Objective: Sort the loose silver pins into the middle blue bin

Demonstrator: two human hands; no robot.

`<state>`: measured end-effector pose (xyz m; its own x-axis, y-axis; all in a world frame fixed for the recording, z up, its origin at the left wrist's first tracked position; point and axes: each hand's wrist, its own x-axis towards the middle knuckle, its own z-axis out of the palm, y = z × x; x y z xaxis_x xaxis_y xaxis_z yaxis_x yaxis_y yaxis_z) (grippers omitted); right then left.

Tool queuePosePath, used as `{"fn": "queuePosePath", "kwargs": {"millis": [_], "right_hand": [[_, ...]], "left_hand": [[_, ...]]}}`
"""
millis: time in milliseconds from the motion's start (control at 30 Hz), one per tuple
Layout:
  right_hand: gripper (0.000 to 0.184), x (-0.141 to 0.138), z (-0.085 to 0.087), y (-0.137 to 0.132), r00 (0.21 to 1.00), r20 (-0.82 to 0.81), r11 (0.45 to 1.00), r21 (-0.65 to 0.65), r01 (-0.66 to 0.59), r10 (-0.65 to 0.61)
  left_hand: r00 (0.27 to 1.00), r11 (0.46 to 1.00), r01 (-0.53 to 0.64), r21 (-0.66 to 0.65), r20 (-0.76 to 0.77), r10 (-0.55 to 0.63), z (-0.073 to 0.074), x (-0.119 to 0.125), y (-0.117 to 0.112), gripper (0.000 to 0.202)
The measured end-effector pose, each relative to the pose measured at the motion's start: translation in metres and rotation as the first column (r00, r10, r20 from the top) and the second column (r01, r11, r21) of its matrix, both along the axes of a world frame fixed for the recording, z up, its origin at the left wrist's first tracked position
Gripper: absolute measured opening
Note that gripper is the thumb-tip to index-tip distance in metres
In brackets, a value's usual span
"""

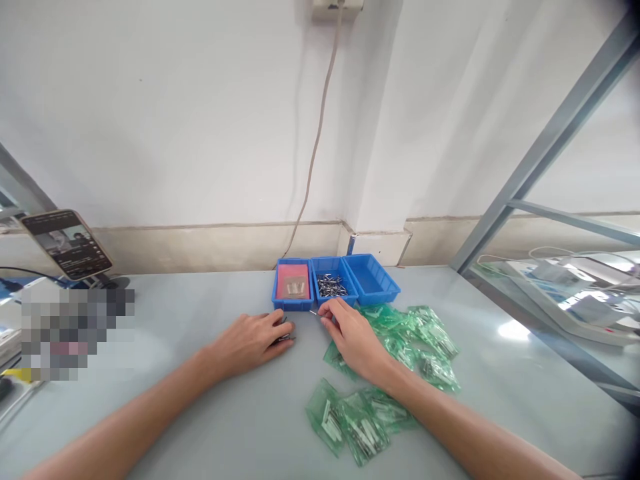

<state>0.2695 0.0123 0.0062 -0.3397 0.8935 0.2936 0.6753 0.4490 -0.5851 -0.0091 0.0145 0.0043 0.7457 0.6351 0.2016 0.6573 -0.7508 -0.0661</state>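
My left hand (255, 341) rests on the table with fingers curled around a few small dark metal pieces (286, 339), mostly hidden under the fingers. My right hand (353, 333) pinches a thin silver metal pin (313, 313) between thumb and forefinger, just in front of the blue bins. Behind it, the middle blue bin (341, 301) holds a heap of small metal pins (331, 285). Several green plastic bags (367, 433) with white and metal parts inside lie beside and under my right forearm.
A left blue bin (293, 307) contains a pink sheet (286, 272) and a small clear bag (295, 287). Another blue bin (373, 279) stands at the right. A phone (67, 245) on a stand is at far left. Metal frame posts (530, 160) rise at the right; a cable hangs down the wall.
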Motion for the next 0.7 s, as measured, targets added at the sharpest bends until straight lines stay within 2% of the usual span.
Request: {"fn": "queuePosePath", "kwargs": {"millis": [200, 333, 433, 700], "right_hand": [[0.014, 0.0001, 0.0006, -0.0007, 1.000, 0.006, 1.000, -0.010, -0.003, 0.003], [0.014, -0.0001, 0.0027, -0.0007, 1.000, 0.015, 1.000, -0.009, 0.002, -0.002], [0.013, -0.0003, 0.0039, -0.0010, 1.000, 0.026, 1.000, -0.011, 0.001, -0.001], [0.015, -0.0004, 0.0023, -0.0012, 0.999, 0.032, 1.000, 0.000, -0.006, 0.006]], "left_hand": [[0.998, 0.997, -0.030, -0.073, 0.046, 0.033, -0.0010, -0.0031, 0.0007, 0.023], [0.991, 0.992, -0.113, -0.055, 0.068, 0.117, -0.0035, -0.0027, -0.0012, 0.043], [0.985, 0.987, -0.151, -0.049, 0.079, 0.155, -0.0049, -0.0024, -0.0024, 0.045], [0.981, 0.991, -0.042, -0.127, 0.184, 0.066, -0.0035, -0.0037, 0.0000, 0.027]]}}
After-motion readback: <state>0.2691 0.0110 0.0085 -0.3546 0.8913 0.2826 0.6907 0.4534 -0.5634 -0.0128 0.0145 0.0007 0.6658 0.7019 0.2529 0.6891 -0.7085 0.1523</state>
